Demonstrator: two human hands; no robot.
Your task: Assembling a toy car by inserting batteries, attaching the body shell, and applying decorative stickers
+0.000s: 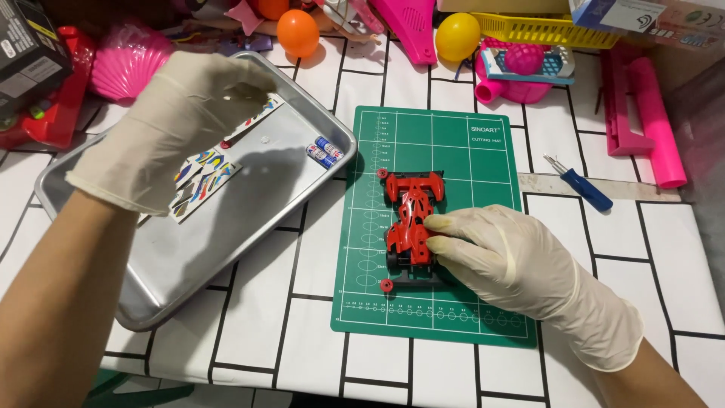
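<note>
Red toy race car (408,221) lies on the green cutting mat (461,143), nose toward the far edge, slightly left of the mat's centre line; black chassis visible under the red body shell, small red rollers at its front and rear corners. Right hand (504,257), in a cream latex glove, rests on the car's right flank: fingers curled together against the body and rear wheel area, fingertips touching the shell, steadying it against the mat. Left hand (177,121), also gloved, is raised over the metal tray (189,264) to the left of the mat; fingers bent and drawn loosely together, seen from the back, so cannot tell whether anything is pinched in them. In the tray beneath it: a sticker sheet (202,180) with coloured decals and two small batteries (325,151) near the tray's right corner, side by side. The tray's right corner lies just beside the mat's left edge. Mat and tray sit on a desk (302,257) with a white covering ruled in black lines. A blue-handled screwdriver (580,183) lies to the right of the mat, apart from it. Along the far edge: orange ball (297,32), yellow ball (458,35), yellow basket (559,29), assorted pink plastic toys (521,72).
</note>
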